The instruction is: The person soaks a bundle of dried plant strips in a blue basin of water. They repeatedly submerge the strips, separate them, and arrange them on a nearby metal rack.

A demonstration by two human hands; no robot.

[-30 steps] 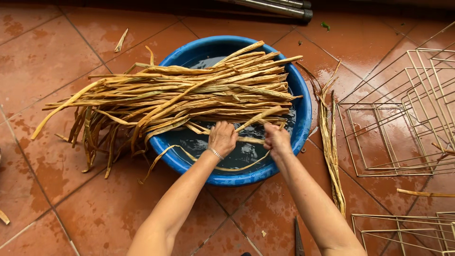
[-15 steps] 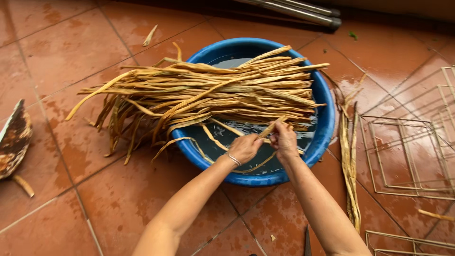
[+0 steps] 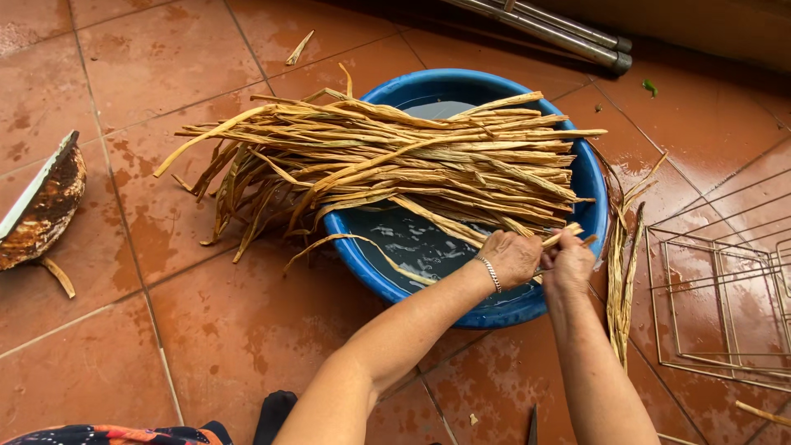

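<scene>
Here, itemised:

1. Left hand: closed around one dried fibre strip, knuckles up, a bracelet at the wrist; the forearm runs in from the lower left.
2. Right hand: pinching the same strip just beside the left hand, fingers curled tight, forearm rising from the bottom edge. The two grips touch, likely so that the strip can be pulled or split between them.
3. Dried fibre strip: held over the near right rim of the basin, its free end poking up and right of the grip.
4. Blue basin: directly under and beyond the grip, holding water; probably there to soak the fibre.
5. Bundle of strips: laid across the basin beyond the hands, ends trailing onto the wet tiled floor to the left.
6. Loose strips: on the tiles just right of the grip.
7. Wire frames: further right.
</scene>
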